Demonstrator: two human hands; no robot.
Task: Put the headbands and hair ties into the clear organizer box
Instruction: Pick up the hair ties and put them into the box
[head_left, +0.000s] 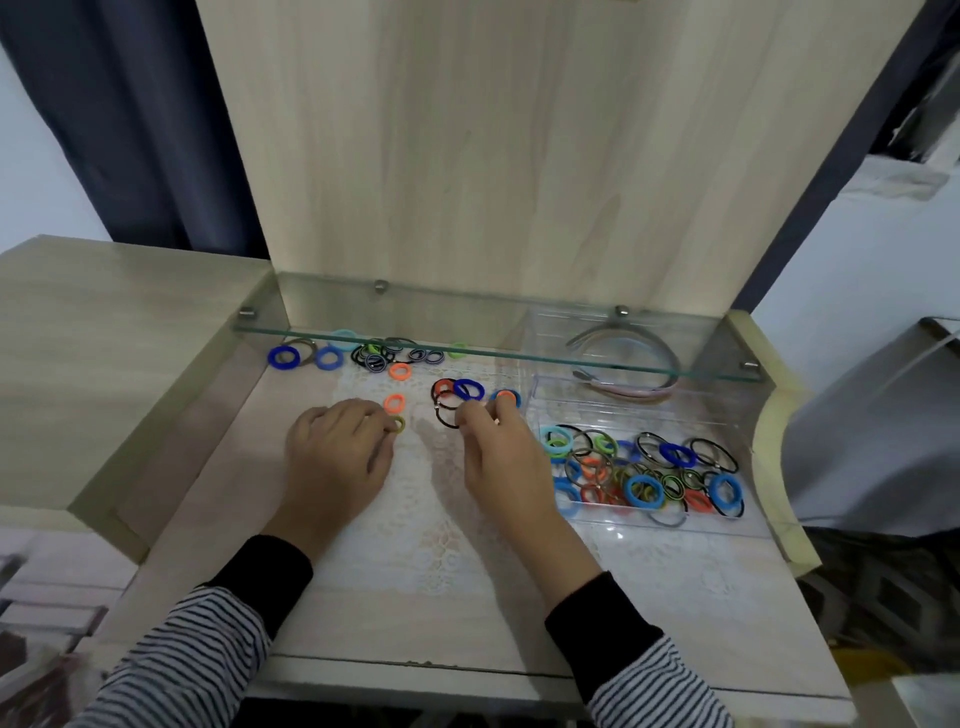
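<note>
The clear organizer box (644, 522) sits at the right of the desk, its near part filled with several coloured hair ties (641, 475), its far part holding headbands (631, 387). My left hand (337, 457) rests palm down, fingertips touching an olive hair tie (399, 424) below an orange tie (395, 402). My right hand (493, 447) pinches at a cluster of black, orange and blue ties (457, 395); a blue-orange tie (506, 397) lies at its fingertips. More loose ties (374, 356) lie along the back under the glass shelf.
A glass shelf (467, 343) on metal pegs spans the nook above the back row of ties. A tall wooden back panel (519, 156) rises behind. A raised wooden block (104, 364) borders the left side. A lace mat (447, 519) covers the desk.
</note>
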